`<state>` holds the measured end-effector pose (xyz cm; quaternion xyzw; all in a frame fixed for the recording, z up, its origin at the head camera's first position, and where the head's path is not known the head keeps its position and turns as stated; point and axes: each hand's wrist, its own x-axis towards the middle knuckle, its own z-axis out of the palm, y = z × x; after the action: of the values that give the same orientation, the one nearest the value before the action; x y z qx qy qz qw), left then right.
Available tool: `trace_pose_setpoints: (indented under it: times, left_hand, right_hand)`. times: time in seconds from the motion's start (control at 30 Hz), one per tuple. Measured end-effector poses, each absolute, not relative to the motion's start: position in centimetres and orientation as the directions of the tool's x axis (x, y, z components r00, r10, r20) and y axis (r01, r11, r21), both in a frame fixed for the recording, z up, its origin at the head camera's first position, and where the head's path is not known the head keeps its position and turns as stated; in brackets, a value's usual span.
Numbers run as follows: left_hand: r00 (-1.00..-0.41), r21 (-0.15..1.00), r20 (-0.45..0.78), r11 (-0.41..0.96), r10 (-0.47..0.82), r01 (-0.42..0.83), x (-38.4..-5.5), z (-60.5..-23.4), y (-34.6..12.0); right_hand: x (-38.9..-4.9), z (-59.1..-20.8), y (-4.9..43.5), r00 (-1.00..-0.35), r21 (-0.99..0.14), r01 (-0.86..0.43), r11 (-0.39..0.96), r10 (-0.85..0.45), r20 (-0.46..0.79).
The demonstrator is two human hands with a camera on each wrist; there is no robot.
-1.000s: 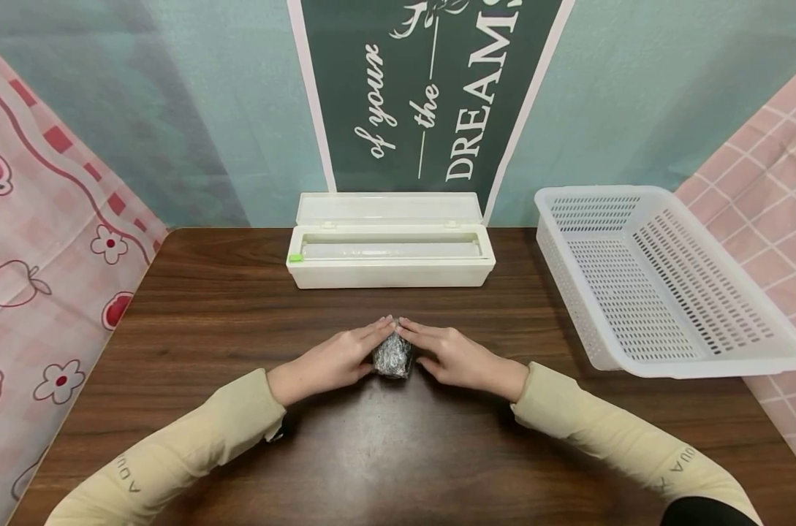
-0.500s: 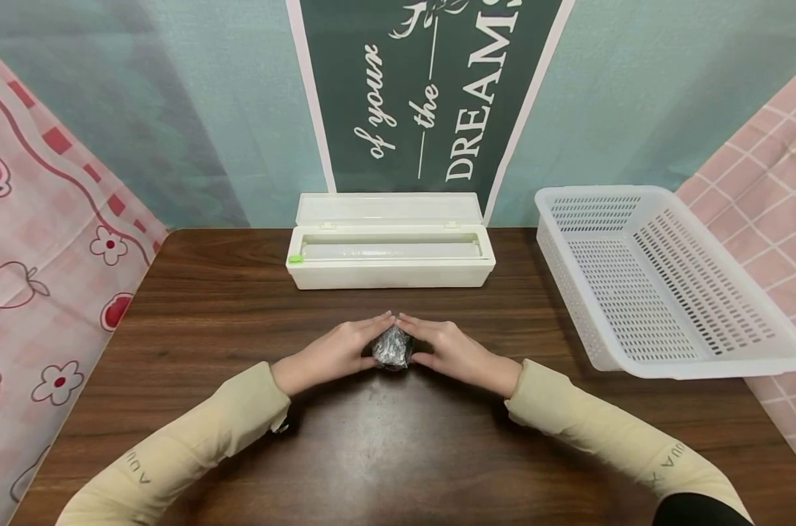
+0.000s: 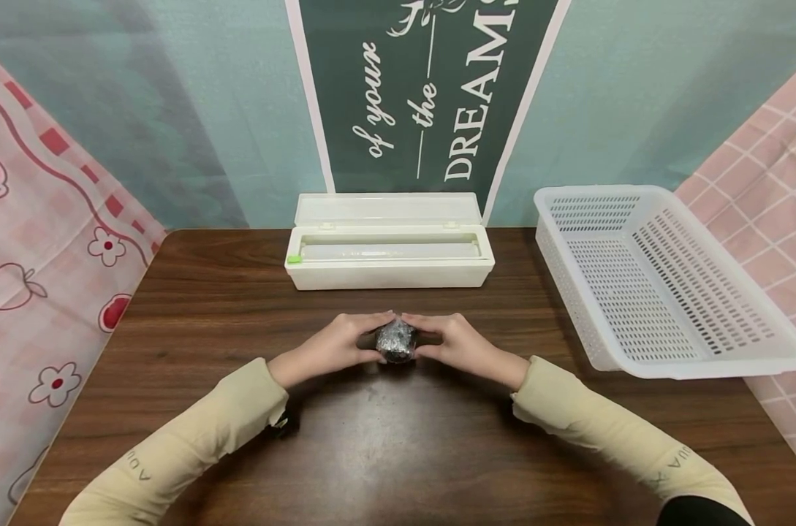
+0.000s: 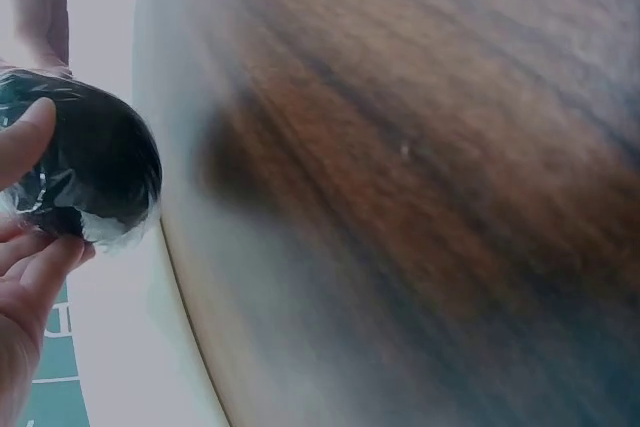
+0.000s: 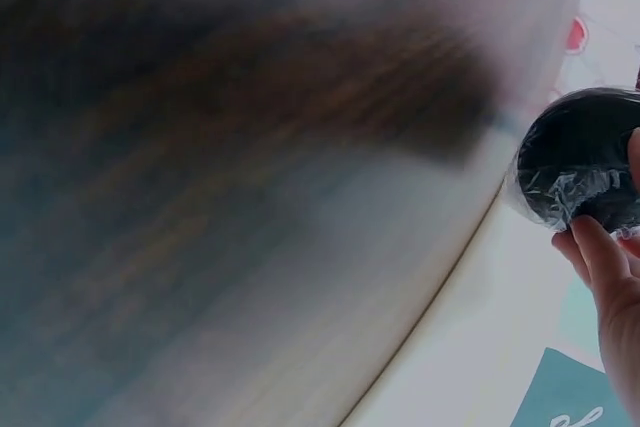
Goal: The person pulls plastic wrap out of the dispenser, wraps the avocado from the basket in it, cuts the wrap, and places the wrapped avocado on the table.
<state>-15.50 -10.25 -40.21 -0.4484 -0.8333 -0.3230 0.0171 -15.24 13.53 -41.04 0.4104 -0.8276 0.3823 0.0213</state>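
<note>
A dark rounded object (image 3: pixel 396 340), wrapped in crinkled clear cling film, is between both hands at the middle of the wooden table. Its kind is hidden by the wrap and glare. My left hand (image 3: pixel 335 349) grips its left side, thumb at the near edge and fingertips at the far edge. Mirroring that on the right, my right hand (image 3: pixel 466 351) holds the other side. The left wrist view shows the black wrapped object (image 4: pixel 95 157) with a thumb on its face and fingers at its edge. In the right wrist view, loose film gathers on the object's (image 5: pixel 580 157) side.
Behind the hands stands a white cling film dispenser (image 3: pixel 389 274), its lid raised and a roll inside. A white perforated plastic basket (image 3: pixel 585 307) sits at the right of the wooden table (image 3: pixel 384 453). Patterned cloths (image 3: pixel 62 292) hang around the sides and back.
The wrapped object has turned between the hands and now looks rounder, its darker underside showing. Both thumbs have come to its near edge, and the fingers arch more.
</note>
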Motion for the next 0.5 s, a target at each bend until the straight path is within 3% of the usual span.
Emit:
trace_pose_setpoints:
  times: [0.2, 0.5]
  left_hand:
    - [-0.637, 0.605, 0.375, 0.342, 0.674, 0.719, -15.6, -39.9, -10.2]
    - [-0.750, 0.773, 0.265, 0.330, 0.606, 0.541, -15.4, -39.4, -9.9]
  right_hand:
    - [-15.2, -40.4, 13.9, -0.704, -0.705, -0.624, 0.336, -0.633, 0.322]
    - [-14.8, -39.4, 14.3, -0.801, -0.812, -0.463, 0.355, -0.560, 0.211]
